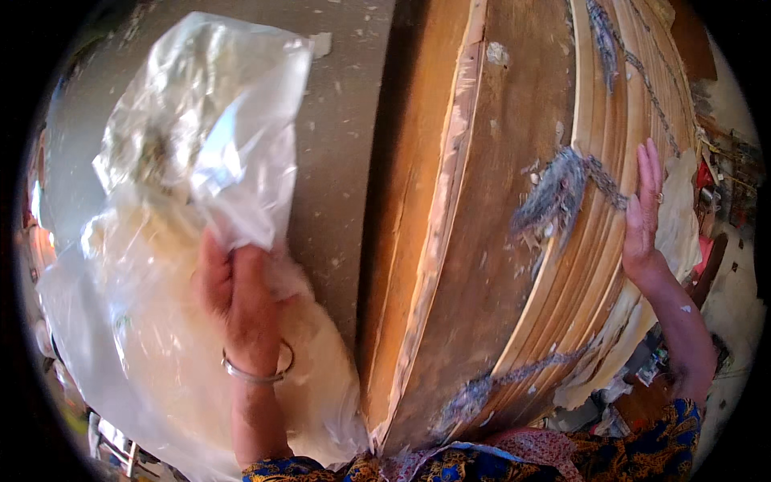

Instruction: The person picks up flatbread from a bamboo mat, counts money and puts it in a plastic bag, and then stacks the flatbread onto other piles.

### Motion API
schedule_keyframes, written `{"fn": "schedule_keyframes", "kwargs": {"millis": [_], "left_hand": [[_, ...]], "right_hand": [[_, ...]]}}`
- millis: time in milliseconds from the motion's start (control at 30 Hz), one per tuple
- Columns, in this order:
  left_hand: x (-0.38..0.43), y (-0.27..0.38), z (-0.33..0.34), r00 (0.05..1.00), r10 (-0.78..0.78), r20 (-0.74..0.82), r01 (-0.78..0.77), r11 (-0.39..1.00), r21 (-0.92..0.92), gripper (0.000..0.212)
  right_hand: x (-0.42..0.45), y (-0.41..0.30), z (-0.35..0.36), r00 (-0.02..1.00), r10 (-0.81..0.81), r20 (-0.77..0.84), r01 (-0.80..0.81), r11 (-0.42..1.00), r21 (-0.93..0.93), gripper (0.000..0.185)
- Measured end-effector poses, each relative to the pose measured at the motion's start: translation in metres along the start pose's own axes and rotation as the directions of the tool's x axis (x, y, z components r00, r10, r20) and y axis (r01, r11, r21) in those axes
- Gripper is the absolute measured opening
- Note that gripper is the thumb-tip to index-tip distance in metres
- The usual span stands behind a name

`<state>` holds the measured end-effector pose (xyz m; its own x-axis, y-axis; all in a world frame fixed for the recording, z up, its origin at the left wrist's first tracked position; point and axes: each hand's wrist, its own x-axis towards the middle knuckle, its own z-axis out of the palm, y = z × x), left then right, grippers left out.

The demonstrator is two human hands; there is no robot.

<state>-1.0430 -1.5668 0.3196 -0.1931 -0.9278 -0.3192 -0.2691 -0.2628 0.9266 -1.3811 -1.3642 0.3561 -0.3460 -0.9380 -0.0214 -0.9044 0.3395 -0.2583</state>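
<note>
My left hand (247, 283), with a metal bangle at the wrist, pinches a crumpled clear plastic sheet or bag (211, 138). Under the plastic lies a broad, pale yellowish mass (181, 337), too veiled to identify. My right hand (643, 211) rests flat, fingers extended, on the far side of a stack of thin wooden boards (602, 241). A frayed grey braided cord (557, 187) crosses the boards beside that hand. Pale, ragged-edged sheets (677, 223) show past the right hand along the stack's outer side.
A wooden ledge with a rough, splintered edge (443, 229) runs between the grey-brown work surface (331, 150) and the boards. More cords (602, 42) cross the stack above and below (473, 394). Mixed clutter (650, 361) covers the floor at right.
</note>
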Motion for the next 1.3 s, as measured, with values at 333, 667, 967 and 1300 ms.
{"fn": "schedule_keyframes", "kwargs": {"millis": [333, 667, 967, 1300], "left_hand": [[-0.005, 0.004, 0.023, 0.932, -0.063, -0.356, 0.029, 0.995, -0.101, 0.023], [0.004, -0.006, 0.003, 0.995, 0.037, -0.098, -0.049, 0.992, -0.118, 0.021], [-0.003, 0.007, -0.002, 0.89, 0.24, 0.387, -0.441, 0.67, 0.598, 0.019], [-0.137, 0.129, 0.007, 0.708, 0.325, 0.627, -0.692, 0.144, 0.707, 0.03]], "right_hand": [[0.003, 0.003, 0.001, 0.998, 0.022, 0.062, -0.018, 0.998, -0.06, 0.052], [0.002, 0.006, -0.007, 0.998, -0.045, -0.033, 0.044, 0.998, -0.043, 0.048], [-0.01, 0.0, -0.005, 0.993, -0.047, -0.104, 0.029, 0.985, -0.171, 0.046], [-0.027, 0.013, -0.016, 0.971, -0.013, -0.239, -0.04, 0.976, -0.215, 0.047]]}}
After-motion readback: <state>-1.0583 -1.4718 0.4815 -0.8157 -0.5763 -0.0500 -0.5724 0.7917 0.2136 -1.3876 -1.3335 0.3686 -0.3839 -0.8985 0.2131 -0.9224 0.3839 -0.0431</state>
